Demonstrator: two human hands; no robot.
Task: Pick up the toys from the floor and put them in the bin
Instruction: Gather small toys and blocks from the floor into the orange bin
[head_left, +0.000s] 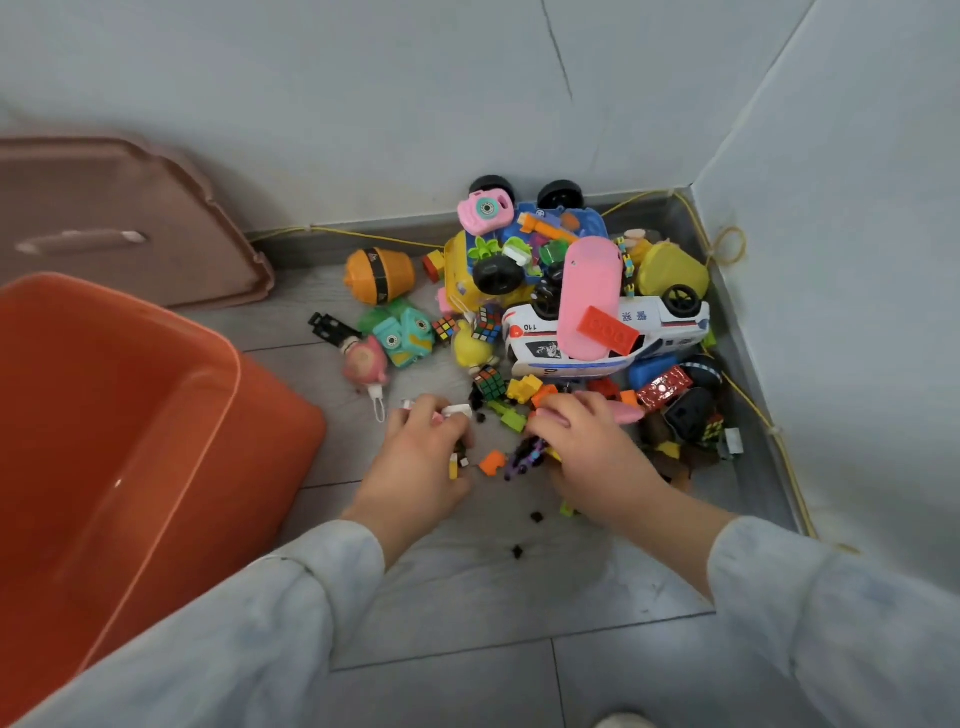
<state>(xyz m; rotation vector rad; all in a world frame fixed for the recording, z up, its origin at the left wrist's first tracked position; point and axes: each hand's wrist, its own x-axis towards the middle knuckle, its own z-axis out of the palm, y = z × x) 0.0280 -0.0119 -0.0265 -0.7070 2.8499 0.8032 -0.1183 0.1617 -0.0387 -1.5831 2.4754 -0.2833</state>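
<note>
I am crouched in a corner of the room where two pale walls (363, 104) meet above a grey skirting (363, 244), with a thin yellow cord (374, 236) running along it. The floor (467, 597) is grey tile with dark grout lines, and a few dark crumbs lie near my wrists. The toys (571, 301) are heaped on the floor in that corner, a white police car (665, 332) on its side among them. The orange bin (156, 332) stands on the tiles at my left, well apart from the heap, and its brownish lid (130, 223) leans on the wall behind it. My left hand (421, 457) is curled around small pieces (457, 411) at the near edge of the heap. My right hand (587, 447) lies knuckles-up on the heap, fingers bent down, a purple toy (524, 457) by its thumb. I cannot tell if it grips anything.
</note>
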